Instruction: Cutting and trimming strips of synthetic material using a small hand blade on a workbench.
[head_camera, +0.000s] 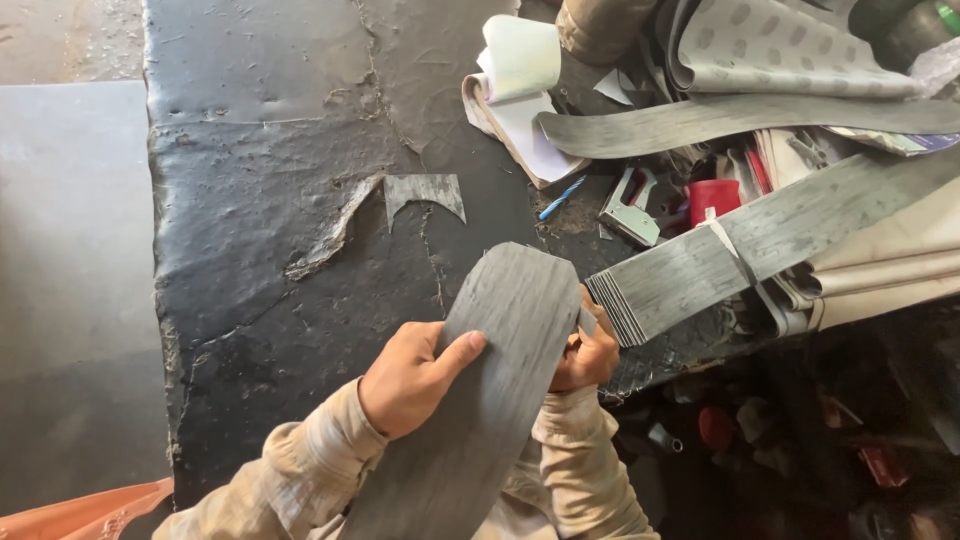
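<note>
Grey sole-shaped sheet (490, 380) held by left hand (405, 380), seemingly right hand (588, 355).

Black cracked work surface (260, 150). Small grey offcut (425, 192) lies above the hands. Upper right of them: stack of grey strips (700, 275), metal stapler (630, 210), red cup (712, 198), blue pencil, possibly (562, 197), folded paper (520, 85).

Soft daylight, sharp focus at centre

Glare sheens the black counter (270, 150) upper left; lower right falls into dim, murky shadow.
</note>
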